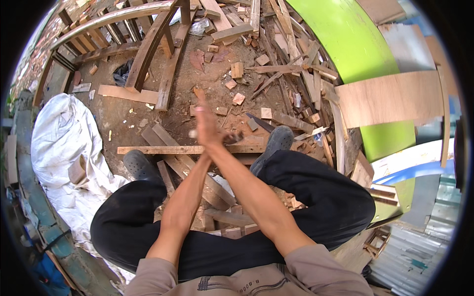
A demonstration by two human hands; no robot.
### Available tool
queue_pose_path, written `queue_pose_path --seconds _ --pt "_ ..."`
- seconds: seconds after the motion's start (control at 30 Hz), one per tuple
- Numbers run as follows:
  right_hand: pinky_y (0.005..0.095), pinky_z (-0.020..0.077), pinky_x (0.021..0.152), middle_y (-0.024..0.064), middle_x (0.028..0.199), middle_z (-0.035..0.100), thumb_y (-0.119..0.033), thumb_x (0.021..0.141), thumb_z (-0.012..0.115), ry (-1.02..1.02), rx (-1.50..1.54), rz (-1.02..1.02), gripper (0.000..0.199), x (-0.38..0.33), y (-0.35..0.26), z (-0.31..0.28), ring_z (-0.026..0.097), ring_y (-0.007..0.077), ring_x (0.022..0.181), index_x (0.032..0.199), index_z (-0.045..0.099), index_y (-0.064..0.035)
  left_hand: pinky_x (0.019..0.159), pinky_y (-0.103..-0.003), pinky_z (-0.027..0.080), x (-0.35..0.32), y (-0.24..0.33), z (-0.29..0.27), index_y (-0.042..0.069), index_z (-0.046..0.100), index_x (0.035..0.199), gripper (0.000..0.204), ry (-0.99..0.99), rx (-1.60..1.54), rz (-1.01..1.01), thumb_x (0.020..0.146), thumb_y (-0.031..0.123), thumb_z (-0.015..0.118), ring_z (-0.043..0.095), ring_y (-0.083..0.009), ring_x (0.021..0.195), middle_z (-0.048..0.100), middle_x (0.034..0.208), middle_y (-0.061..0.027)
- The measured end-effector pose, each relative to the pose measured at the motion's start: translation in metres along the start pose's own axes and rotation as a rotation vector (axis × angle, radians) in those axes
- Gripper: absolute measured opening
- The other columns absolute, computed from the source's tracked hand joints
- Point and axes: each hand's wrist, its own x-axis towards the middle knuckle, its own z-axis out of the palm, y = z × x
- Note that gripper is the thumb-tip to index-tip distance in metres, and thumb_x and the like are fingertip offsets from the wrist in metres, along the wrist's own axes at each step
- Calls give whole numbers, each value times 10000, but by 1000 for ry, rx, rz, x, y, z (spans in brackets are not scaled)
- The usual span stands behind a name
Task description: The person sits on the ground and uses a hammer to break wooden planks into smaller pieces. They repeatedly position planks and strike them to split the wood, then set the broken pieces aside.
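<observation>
I squat on bare earth with both forearms stretched forward and crossing each other. My right hand (205, 123) is blurred, its fingers straight and pointing away from me, and I see nothing in it. It hovers just above a long wooden slat (158, 149) that lies across in front of my dark shoes (278, 140). My left forearm passes under the right one. My left hand (231, 138) is almost wholly hidden there, next to a small dark shape, and its grip cannot be made out.
Offcuts and wood blocks (237, 69) litter the dirt ahead. A curved wooden frame (148, 49) lies at the top left and a white sack (59, 133) on the left. A bright green curved panel (345, 44) and a plywood sheet (390, 98) stand on the right.
</observation>
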Motion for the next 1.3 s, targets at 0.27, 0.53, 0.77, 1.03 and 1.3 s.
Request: queue_pose_path --seconds 0.27,0.53,0.77,1.03,1.3 --pt "405 491 876 174 1049 692 -213 922 587 -377 -91 -294 256 -63 -26 14 644 312 983 1061 686 -22 712 -277 461 -40 24 -121 80 595 703 229 455 -978 -122 892 205 564 532 -149 646 549 666 -9" --pt "300 496 743 65 904 698 -276 968 562 -314 -151 460 314 -47 99 -76 631 172 823 1122 679 -29 762 -379 462 -46 77 -87 148 371 566 371 411 -897 -88 860 253 570 440 -189 530 381 510 -14" --pt "361 491 848 108 1202 624 -433 1004 487 -511 174 662 474 -47 61 -60 586 200 1065 1295 592 -75 663 -363 466 -50 105 -62 161 402 580 364 297 -791 -256 878 256 588 437 -172 496 393 510 -2" --pt "320 494 857 128 1052 678 -530 876 650 -782 -269 11 552 16 -22 -79 641 175 925 1196 668 -80 706 -422 519 -40 93 -18 -20 668 932 397 114 556 -176 839 366 685 674 -326 740 682 776 -188" --pt "431 525 743 190 939 701 -296 751 728 -1404 -1140 2 425 32 -12 -105 676 328 837 1089 681 -42 803 -441 516 -25 74 17 35 651 1099 477 -302 802 -111 755 347 757 650 -410 936 679 973 -249"
